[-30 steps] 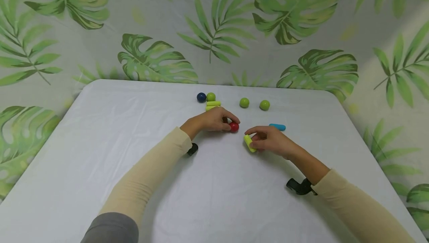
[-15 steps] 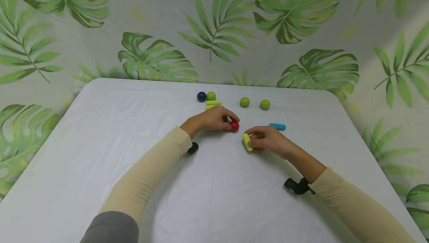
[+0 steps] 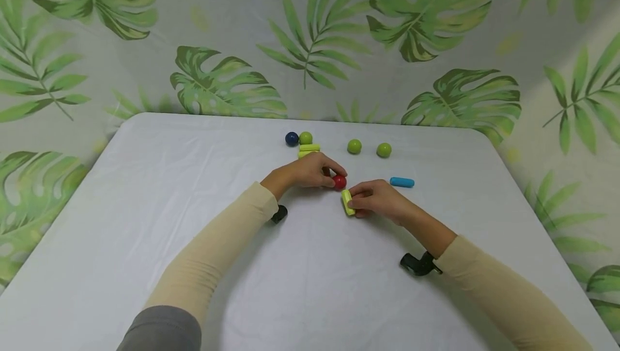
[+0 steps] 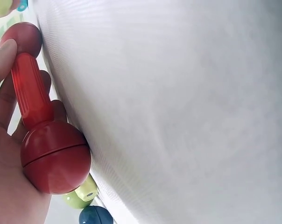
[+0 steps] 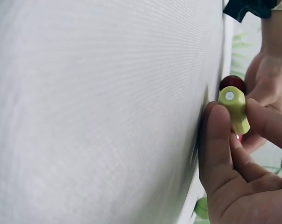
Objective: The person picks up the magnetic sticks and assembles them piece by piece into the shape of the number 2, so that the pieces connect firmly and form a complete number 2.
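My left hand (image 3: 310, 170) grips a red magnetic-looking piece made of a ridged red rod (image 4: 31, 91) between two red balls. Its nearer ball (image 4: 57, 156) rests against my palm in the left wrist view, while the thumb presses the far ball (image 4: 25, 37). Between thumb and fingers, my right hand (image 3: 380, 200) pinches a yellow-green rod (image 3: 347, 202), which has a white dot (image 5: 229, 96) on its end. That rod stands close to the far red ball (image 3: 340, 181), just right and front of it in the head view.
Behind my left hand lie two yellow-green rods (image 3: 309, 148), a dark blue ball (image 3: 291, 139) and a green ball (image 3: 305, 138). Two more green balls (image 3: 354, 146) sit farther right. A blue rod (image 3: 402, 182) lies beyond my right hand on the white tabletop (image 3: 300, 281).
My right hand has moved left with the yellow-green rod, bringing it closer to the red ball and turning it more upright in view. My left hand stays nearly still.
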`<state>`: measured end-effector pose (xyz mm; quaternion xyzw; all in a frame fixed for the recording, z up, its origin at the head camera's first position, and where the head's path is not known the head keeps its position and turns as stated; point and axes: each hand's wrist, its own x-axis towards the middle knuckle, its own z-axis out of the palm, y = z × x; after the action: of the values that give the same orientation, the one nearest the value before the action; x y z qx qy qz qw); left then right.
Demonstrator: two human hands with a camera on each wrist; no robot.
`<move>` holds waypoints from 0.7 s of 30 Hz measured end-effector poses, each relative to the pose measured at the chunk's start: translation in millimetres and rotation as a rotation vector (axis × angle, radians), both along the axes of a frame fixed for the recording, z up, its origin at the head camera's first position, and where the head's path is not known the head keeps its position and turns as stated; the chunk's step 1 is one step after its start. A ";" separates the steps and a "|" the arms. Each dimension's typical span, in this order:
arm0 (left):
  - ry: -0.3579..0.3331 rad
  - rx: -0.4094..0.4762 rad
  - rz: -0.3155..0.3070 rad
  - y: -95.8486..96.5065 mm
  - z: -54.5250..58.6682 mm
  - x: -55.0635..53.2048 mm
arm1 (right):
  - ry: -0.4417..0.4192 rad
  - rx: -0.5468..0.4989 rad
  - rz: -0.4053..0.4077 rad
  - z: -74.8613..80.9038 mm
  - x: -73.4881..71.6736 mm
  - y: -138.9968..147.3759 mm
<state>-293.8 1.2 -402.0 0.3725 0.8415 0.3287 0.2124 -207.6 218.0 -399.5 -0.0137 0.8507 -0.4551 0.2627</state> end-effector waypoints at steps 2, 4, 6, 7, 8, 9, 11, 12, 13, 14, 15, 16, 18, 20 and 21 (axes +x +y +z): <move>0.001 0.000 -0.001 -0.2 0.0 -0.3 | -0.016 -0.002 -0.018 -0.3 -1.6 -2.8; 0.006 0.003 -0.005 -0.4 0.1 -0.7 | -0.027 0.007 -0.033 0.1 -3.1 -5.3; 0.008 0.007 -0.009 -0.3 -0.3 -1.6 | -0.041 0.014 -0.054 0.5 -4.8 -7.3; 0.007 0.009 -0.010 -0.2 -0.2 -1.6 | -0.049 0.016 -0.062 0.5 -5.7 -8.2; 0.004 0.010 -0.011 -0.2 -0.1 -1.6 | -0.057 0.019 -0.068 0.7 -6.4 -9.0; 0.003 0.010 -0.012 -0.1 -0.2 -1.7 | -0.065 0.019 -0.074 0.8 -7.0 -9.7; -0.001 0.008 -0.013 0.0 -0.2 -1.7 | -0.077 0.015 -0.084 1.1 -7.8 -11.0; -0.002 0.007 -0.013 0.0 0.1 -1.5 | -0.081 0.013 -0.085 1.3 -8.1 -11.6; -0.002 0.007 -0.013 -0.1 0.2 -1.2 | -0.085 0.010 -0.088 1.4 -8.3 -12.3; -0.003 0.007 -0.014 -0.1 0.1 -1.2 | -0.089 0.006 -0.092 1.5 -8.6 -13.0; -0.002 0.007 -0.017 0.0 0.0 -1.2 | -0.093 0.002 -0.096 1.7 -8.6 -13.6; -0.002 0.007 -0.018 -0.1 -0.3 -1.4 | -0.098 0.001 -0.099 2.0 -8.7 -14.2; 0.000 0.008 -0.021 -0.1 -0.3 -1.4 | -0.107 -0.003 -0.110 2.7 -8.7 -15.3; 0.004 0.008 -0.023 0.1 -0.5 -1.7 | -0.118 -0.012 -0.124 3.3 -8.6 -15.9; 0.004 0.008 -0.024 0.3 -0.5 -1.9 | -0.122 -0.016 -0.128 3.7 -8.4 -16.1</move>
<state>-295.7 1.4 -402.5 0.3839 0.8361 0.3289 0.2131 -216.0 201.9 -395.9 0.0665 0.8287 -0.4777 0.2841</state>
